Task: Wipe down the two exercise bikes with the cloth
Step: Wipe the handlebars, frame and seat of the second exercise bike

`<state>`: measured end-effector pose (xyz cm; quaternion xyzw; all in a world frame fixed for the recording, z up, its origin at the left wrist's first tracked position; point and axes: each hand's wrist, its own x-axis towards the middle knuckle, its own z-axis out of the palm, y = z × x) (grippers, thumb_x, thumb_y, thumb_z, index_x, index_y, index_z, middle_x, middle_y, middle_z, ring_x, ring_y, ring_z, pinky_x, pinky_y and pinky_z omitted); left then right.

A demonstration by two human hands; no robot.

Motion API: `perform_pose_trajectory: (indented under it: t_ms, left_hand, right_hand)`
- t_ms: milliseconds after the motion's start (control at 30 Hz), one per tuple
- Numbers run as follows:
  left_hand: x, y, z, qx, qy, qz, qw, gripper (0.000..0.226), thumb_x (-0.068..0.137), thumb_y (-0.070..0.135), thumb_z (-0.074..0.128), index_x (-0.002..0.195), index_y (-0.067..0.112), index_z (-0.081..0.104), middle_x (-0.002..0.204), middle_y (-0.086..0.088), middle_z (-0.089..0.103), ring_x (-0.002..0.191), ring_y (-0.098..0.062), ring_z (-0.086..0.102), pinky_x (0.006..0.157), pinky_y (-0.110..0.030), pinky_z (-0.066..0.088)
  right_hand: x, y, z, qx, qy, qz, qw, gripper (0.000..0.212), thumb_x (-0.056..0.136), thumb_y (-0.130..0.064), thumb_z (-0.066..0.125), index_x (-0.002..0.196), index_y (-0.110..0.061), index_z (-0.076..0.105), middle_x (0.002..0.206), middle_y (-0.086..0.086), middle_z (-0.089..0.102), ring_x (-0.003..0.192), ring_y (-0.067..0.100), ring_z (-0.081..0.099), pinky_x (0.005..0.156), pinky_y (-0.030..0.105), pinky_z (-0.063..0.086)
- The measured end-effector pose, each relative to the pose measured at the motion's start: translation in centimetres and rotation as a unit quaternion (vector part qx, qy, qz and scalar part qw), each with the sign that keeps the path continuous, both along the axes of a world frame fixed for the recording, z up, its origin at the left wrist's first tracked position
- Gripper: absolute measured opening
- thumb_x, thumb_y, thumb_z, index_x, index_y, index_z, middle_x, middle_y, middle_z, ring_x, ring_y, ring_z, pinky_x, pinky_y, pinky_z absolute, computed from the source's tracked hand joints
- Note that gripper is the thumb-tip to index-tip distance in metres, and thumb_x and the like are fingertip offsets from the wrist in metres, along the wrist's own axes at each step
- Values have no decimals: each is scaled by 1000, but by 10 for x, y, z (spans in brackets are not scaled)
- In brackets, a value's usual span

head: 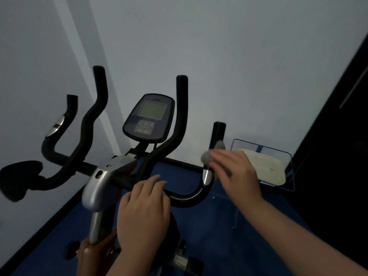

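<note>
An exercise bike fills the middle of the dim view, with black handlebars (185, 198) and a grey console (149, 118) with a screen. My left hand (143, 212) rests on the crossbar just right of the silver stem (99, 184), fingers laid over the bar. My right hand (235, 172) grips a grey cloth (207, 156) and holds it against the right upright grip (218, 134), near its silver sensor band. Most of the cloth is hidden behind the hand and is blurred.
A black saddle-like pad (18, 178) juts in at the left edge. A blue wire rack with a pale flat object (264, 164) stands on the blue floor at the right. White walls are close behind, with a dark panel (338, 136) at the far right.
</note>
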<state>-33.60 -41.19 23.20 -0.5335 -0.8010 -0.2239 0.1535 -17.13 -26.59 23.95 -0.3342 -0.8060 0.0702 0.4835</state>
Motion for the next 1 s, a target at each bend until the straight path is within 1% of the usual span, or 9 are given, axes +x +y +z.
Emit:
perform_pose_trajectory:
  t_ms: [100,267,400,467,567,667,800,900,1000]
  left_hand:
    - [-1,-1,0,-5,-2,6,1000,42,86,32,34,104,24,71,119,10,65,106,-14,61,79,-35,44]
    - [2,-2,1,5,-9,23,1000,39,86,32,37,104,23,71,117,9,66,104,-14,62,79,-37,45]
    - [7,4,4,44,0,23,999,26,83,22,51,100,23,71,115,8,67,103,-17,63,83,-37,42]
    - [14,13,6,73,-40,-5,996,23,80,8,64,96,22,71,114,7,66,102,-18,63,85,-36,40]
    - [18,24,11,96,-145,-15,985,28,75,4,71,94,24,70,115,13,63,102,-11,60,76,-29,46]
    - [16,22,7,137,-187,18,973,29,76,5,69,89,30,68,110,22,61,97,3,54,68,-16,40]
    - [18,21,3,180,-176,7,968,24,81,10,60,82,34,64,102,23,61,88,2,57,62,-21,48]
    - [18,23,2,188,-165,13,968,25,82,9,61,80,33,64,99,23,62,77,-1,58,56,-31,51]
    - [20,22,1,188,-176,27,966,38,77,-3,68,79,35,63,97,24,61,79,0,59,55,-29,51]
  right_hand:
    - [-8,24,25,-51,22,-29,998,22,84,-11,74,106,-10,74,103,5,63,97,22,59,84,36,51]
    - [-11,4,1,-90,118,-33,988,26,83,-13,75,109,-14,73,98,0,59,92,16,59,84,28,51]
    - [-1,11,9,-64,32,34,997,24,82,-12,76,106,-12,74,94,0,59,87,16,59,77,31,53]
    - [-3,32,26,-33,14,28,999,22,81,-11,77,103,-11,74,92,2,60,88,19,58,74,33,52]
    - [-11,45,32,-3,54,6,999,22,81,-11,76,102,-10,74,94,3,59,90,18,55,79,23,46]
    - [-16,24,4,-91,157,1,983,24,82,-10,75,106,-12,72,101,-2,55,94,8,54,85,10,41]
    - [-7,24,-8,-139,194,49,970,23,81,-7,76,102,-14,72,98,-2,56,91,-4,54,81,5,41]
    - [-10,57,24,-82,187,57,977,21,81,-7,76,101,-10,73,98,-1,54,89,-1,51,82,9,43]
    - [-20,65,40,-97,230,39,968,19,86,-11,72,105,-11,72,100,-3,52,90,5,54,82,8,42]
